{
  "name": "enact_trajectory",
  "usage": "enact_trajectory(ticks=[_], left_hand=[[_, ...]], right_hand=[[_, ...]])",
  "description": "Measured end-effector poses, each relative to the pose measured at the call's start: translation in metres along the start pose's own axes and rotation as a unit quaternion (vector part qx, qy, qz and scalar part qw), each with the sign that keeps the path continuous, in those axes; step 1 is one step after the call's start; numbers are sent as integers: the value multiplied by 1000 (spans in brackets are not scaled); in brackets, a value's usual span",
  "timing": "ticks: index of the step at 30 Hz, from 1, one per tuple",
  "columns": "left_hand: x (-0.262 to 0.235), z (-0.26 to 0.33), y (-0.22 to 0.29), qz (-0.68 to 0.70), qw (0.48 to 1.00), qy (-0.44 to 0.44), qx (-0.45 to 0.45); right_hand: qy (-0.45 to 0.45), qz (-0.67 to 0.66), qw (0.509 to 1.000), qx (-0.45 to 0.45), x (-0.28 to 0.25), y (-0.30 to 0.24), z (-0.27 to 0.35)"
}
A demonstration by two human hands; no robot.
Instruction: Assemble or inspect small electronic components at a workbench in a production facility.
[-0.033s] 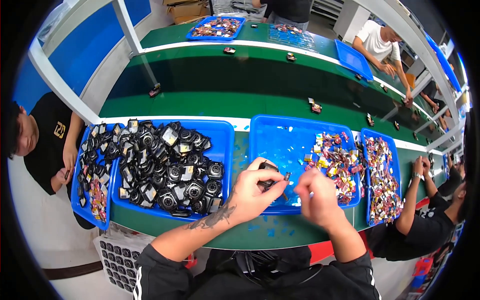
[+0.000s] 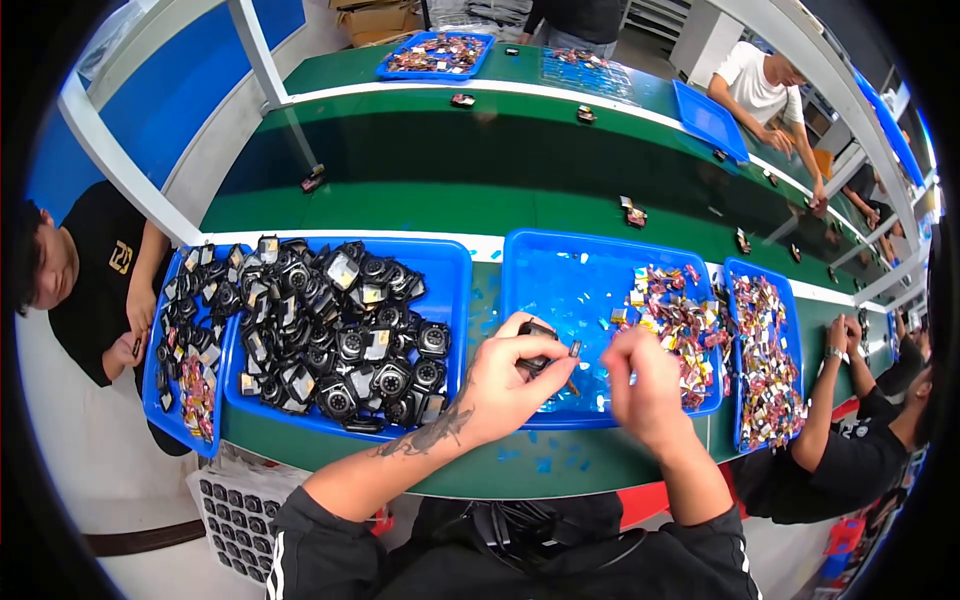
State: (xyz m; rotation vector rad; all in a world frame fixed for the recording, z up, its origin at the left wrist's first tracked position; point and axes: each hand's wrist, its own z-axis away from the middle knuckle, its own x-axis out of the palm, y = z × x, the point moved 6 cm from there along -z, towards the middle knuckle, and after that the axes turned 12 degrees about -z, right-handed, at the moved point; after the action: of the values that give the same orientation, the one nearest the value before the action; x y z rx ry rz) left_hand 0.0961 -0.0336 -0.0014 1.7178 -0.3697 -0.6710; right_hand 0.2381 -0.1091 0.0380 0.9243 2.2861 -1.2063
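My left hand (image 2: 507, 388) is closed around a black smartwatch case (image 2: 537, 345), held over the front of a blue tray (image 2: 548, 262). A small metallic piece (image 2: 575, 348) shows at my left fingertips, and a thin brownish strip hangs below. Just to the right, my right hand (image 2: 645, 388) is raised apart from the case with its fingers curled in; whatever they hold is hidden. Small red, yellow and white parts (image 2: 680, 320) heap up in the tray's right side, beside my right hand. White and blue scraps dot its left side.
At left, a blue tray (image 2: 462, 290) holds many black watch cases (image 2: 335, 330). Another blue tray (image 2: 735, 440) of small parts stands at right. Beyond, a green conveyor (image 2: 420, 200) carries scattered pieces. Co-workers sit on both sides (image 2: 95, 290) (image 2: 850, 430) and across.
My right hand has shifted slightly to the right, away from the watch case. My left hand still holds the case in nearly the same place.
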Motion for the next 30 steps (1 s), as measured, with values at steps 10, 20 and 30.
enact_trajectory(ticks=[10, 20, 30], left_hand=[[21, 8, -14, 260, 931, -194, -169], [-5, -4, -13, 199, 976, -14, -88], [13, 6, -2, 262, 960, -61, -75]], right_hand=[[-13, -496, 851, 175, 21, 26, 10], [104, -489, 849, 170, -6, 12, 9], [102, -203, 943, 242, 16, -9, -9]])
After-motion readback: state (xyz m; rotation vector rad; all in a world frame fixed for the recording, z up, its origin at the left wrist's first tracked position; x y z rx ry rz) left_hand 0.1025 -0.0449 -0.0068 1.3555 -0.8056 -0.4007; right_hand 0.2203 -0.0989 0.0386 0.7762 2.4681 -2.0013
